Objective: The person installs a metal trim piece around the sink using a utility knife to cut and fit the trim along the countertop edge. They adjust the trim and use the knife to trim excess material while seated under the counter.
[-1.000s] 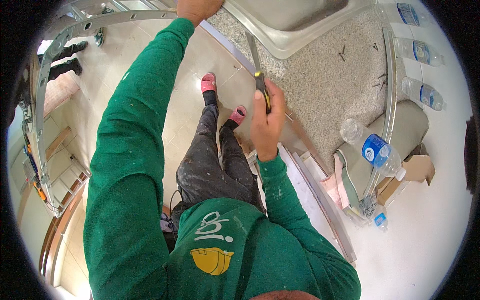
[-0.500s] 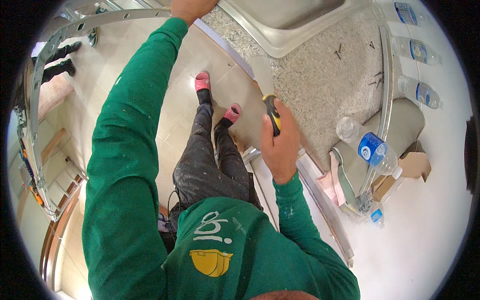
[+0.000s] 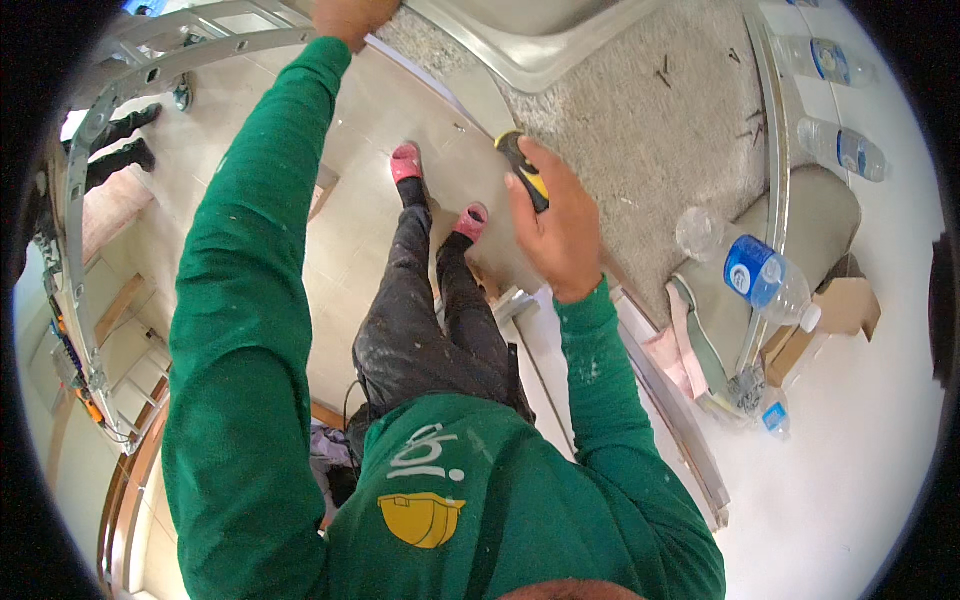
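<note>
My right hand point(image 3: 562, 225) is closed round the black-and-yellow handle of a putty knife point(image 3: 522, 165). Its pale, blurred blade points away from me, along the edge of a speckled grey countertop point(image 3: 610, 150) by the sink's corner. At the top edge of the head view, my left hand point(image 3: 352, 20) is stretched far forward, close to the counter's front edge and the end of a metal ladder point(image 3: 200, 50). The picture's border cuts off its fingers, so their grip is hidden. A stainless steel sink point(image 3: 530, 65) sits in the countertop.
Several dark screws point(image 3: 662, 72) lie on the countertop. Along the right, clear plastic bottles stand or lie near a metal rail point(image 3: 782, 150), with one large bottle point(image 3: 750, 270) by a torn cardboard piece point(image 3: 845, 305). Another person's legs point(image 3: 125, 160) show at far left.
My right hand with the putty knife has moved slightly forward and left. My left hand has shifted a little left. The view has shifted too, so the sink sits higher and further left.
</note>
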The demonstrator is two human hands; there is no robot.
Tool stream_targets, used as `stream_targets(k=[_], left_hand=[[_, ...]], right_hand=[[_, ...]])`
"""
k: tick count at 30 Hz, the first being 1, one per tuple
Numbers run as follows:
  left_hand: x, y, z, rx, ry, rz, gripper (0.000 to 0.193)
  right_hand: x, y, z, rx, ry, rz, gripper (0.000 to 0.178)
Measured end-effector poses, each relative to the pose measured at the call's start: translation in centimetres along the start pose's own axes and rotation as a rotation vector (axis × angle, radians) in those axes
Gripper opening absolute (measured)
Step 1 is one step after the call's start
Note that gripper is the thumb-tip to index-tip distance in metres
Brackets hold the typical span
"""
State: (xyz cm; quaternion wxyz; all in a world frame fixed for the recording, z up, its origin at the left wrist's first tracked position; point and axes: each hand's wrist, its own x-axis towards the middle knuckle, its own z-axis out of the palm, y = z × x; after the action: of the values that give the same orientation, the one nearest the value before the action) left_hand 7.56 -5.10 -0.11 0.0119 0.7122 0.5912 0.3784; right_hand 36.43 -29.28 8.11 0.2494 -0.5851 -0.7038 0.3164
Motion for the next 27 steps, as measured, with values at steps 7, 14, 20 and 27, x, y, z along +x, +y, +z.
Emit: stream_targets(k=[7,14,20,27], left_hand=[[0.3,-0.4,-0.7,0.034,0.026,0.006,0.033],[0.7,-0.7,-1.1,0.075,-0.079,-0.026,0.036],[-3.2,4.5,-1.0,-0.344,0.111,-0.240,0.043],[-13.1,18.6,-4.8,-0.652,-0.203,0.283,0.047]], right_hand=[[-5.7,-1.9,-1.4,-0.046,0.059,0.080,0.044],[-3.5,-2.9,-1.1,-0.030,0.090,0.158,0.042],[-4.3,-1.1,-1.5,0.006,0.120,0.097,0.040],[-1.3,-2.3,-0.8,0.027,0.008,0.142,0.034]])
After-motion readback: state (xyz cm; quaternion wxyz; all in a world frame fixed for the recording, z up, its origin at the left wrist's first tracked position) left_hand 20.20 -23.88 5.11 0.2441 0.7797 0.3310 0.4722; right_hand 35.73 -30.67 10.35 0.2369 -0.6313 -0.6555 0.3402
